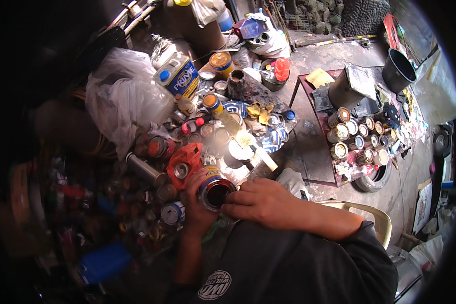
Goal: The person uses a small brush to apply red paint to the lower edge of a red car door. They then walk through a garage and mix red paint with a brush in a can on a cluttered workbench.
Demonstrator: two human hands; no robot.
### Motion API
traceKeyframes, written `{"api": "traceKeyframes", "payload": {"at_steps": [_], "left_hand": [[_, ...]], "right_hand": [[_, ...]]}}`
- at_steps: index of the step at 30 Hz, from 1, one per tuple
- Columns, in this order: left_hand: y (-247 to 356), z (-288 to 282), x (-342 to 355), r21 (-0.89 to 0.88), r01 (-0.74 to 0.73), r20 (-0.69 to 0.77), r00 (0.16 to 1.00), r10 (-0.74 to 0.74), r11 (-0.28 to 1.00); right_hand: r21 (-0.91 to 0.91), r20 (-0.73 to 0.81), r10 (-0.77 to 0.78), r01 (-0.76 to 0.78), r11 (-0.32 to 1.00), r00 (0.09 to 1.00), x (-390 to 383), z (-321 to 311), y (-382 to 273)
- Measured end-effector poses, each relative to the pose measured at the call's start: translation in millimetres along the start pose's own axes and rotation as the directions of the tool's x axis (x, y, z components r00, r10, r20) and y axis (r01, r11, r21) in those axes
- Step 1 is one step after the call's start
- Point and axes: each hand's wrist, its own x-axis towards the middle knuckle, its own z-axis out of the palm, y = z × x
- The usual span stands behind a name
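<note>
An open paint can with a yellow-and-blue label is tilted towards me in front of my body. Its mouth shows a dark inside and reddish paint around the rim. My left hand is closed around the can's left side. My right hand has its fingers curled against the right edge of the rim; whether they pinch anything else is hidden. Just beyond the can lies a crumpled red plastic bag with a small tin in it. A paint brush with a pale handle rests across a bright, sunlit container.
Several cans and bottles crowd the left side, near a large jug and a clear plastic bag. To the right, a low table bears several open paint tins and a black bucket. A tire lies below it, near a cream chair.
</note>
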Motion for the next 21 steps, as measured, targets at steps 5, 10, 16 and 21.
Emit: {"api": "traceKeyframes", "payload": {"at_steps": [5, 10, 16, 21], "left_hand": [[1.2, -13.8, -17.1, -0.012, 0.031, -0.021, 0.999, -0.031, 0.999], [-9.6, -21.1, -29.2, -0.012, 0.116, -0.084, 0.99, -0.117, 0.993], [-16.6, -21.5, -36.9, 0.007, 0.12, -0.092, 0.989, -0.118, 0.993], [-29.0, -18.1, -45.9, 0.11, 0.12, -0.081, 0.99, -0.111, 0.987]], "right_hand": [[-0.024, -0.017, 0.016, -0.016, 1.0, 1.0, 19.7, 14.8, -2.1], [0.048, 0.003, -0.006, 0.006, 0.999, 1.0, 23.2, 30.8, -5.0], [0.033, -0.005, 0.067, -0.067, 0.997, 0.998, 22.5, 47.2, -0.8], [0.13, -0.046, 0.141, -0.134, 0.982, 0.989, 18.5, 61.9, 0.9]]}}
